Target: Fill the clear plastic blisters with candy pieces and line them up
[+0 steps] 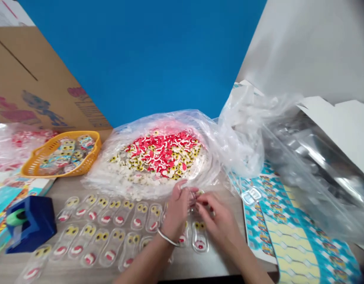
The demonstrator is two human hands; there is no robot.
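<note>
The left hand (177,209), a thin silver bangle (167,238) around its wrist, and the right hand (215,221) meet close together at the fingertips, fingers curled and bent inward. The bare left forearm (143,266) and right forearm (248,262) angle inward from the bottom of the view.

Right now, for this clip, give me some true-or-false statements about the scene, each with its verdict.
A metal bangle circles the wrist of the left hand. True.
The yellow plastic basket is empty. False: it holds clear packs.
The blue tape dispenser sits right of the right hand. False: it sits left of both hands.
Clear trays lie in rows in front of the large clear plastic bag. True.
</note>
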